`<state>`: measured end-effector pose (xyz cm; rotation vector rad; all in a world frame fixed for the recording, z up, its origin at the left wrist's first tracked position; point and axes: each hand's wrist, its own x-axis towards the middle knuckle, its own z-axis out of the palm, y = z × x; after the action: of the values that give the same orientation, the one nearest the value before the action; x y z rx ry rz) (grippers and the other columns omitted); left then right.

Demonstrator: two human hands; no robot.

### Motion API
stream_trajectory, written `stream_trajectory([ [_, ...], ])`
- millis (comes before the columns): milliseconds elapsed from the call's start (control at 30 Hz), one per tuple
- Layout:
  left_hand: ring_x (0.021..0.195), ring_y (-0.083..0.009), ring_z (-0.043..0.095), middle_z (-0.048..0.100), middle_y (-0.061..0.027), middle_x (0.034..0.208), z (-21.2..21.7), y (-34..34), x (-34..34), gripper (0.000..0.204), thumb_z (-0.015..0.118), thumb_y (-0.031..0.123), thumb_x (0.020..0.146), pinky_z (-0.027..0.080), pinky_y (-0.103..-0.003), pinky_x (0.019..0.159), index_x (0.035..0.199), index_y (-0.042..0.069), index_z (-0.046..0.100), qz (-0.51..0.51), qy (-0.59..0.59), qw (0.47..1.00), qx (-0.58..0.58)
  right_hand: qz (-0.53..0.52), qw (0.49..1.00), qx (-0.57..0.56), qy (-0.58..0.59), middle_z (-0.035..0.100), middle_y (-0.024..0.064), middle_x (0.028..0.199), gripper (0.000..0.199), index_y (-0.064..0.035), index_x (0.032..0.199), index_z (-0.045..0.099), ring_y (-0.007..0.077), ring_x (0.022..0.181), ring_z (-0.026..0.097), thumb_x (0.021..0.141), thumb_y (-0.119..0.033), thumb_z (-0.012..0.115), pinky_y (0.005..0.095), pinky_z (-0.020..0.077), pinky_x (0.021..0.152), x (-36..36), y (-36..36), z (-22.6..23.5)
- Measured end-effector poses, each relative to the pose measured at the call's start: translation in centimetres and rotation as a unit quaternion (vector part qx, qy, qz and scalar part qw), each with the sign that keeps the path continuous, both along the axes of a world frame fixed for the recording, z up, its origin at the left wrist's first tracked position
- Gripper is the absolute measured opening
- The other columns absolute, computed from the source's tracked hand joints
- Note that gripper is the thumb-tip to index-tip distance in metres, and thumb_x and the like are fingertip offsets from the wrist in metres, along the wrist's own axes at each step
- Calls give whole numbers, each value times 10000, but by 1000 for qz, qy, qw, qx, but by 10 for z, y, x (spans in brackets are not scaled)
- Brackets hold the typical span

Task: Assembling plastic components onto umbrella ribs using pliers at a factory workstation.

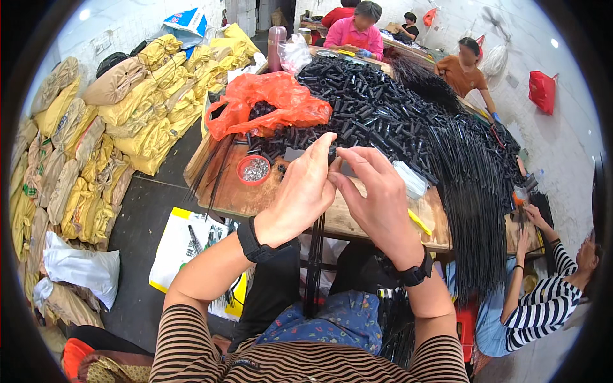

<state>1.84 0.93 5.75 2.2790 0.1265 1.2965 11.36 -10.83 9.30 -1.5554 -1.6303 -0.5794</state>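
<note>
My left hand (305,186) is raised over the near edge of the wooden table (239,195), its fingers closed round a small black plastic part (332,153). Thin black cables (313,258) hang below that hand, down between my knees. Close beside it on the right is my right hand (377,191), thumb and forefinger pinched at the black part; whatever sits between those fingertips is too small to make out. On the table to the left stands a round red dish (253,170) of small shiny metal pieces.
A large heap of black plastic parts (357,96) covers the table behind my hands, with a red plastic bag (268,105) on its left. Long black cables (469,210) drape over the right edge. Yellow sacks (147,121) are stacked leftward. A person in stripes (543,306) works at right.
</note>
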Motion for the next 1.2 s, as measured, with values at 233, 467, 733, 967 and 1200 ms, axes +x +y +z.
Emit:
stream_trajectory([
  [233,1037,-427,572,563,-264,1155,7,-7,0,518,567,-79,782,479,-441,870,1275,-24,418,3,31,1000,-3,-75,994,4,-79,645,134,935,203,23,955,619,290,808,627,765,-11,680,369,510,698,-1,5,-1],
  [467,972,-344,619,595,-205,1060,7,-9,3,457,596,-44,830,502,-400,823,1255,-13,430,-2,12,1000,23,-93,983,-87,-135,627,113,811,39,-29,814,575,255,714,626,831,-62,562,321,506,600,17,-1,19],
  [733,735,-102,508,524,-20,867,17,-14,-3,414,437,315,1007,426,-249,675,1259,-10,481,-364,23,789,-495,167,786,-317,503,612,7,727,287,27,815,610,73,634,578,973,-187,504,233,493,565,51,-19,30],
  [967,715,-122,511,528,-15,811,11,13,-6,404,486,321,987,433,-266,672,1218,-8,523,-374,25,737,-563,-206,931,-298,-44,607,199,1040,462,-21,1226,520,372,954,560,834,-221,659,409,466,825,98,-109,-78],
  [1200,703,-118,539,599,-47,922,11,5,7,403,539,333,958,450,-258,658,1198,10,553,-377,31,733,-565,-279,921,-265,-63,606,157,903,385,-30,1217,544,276,831,586,893,-228,604,376,479,743,113,-108,-129],
])
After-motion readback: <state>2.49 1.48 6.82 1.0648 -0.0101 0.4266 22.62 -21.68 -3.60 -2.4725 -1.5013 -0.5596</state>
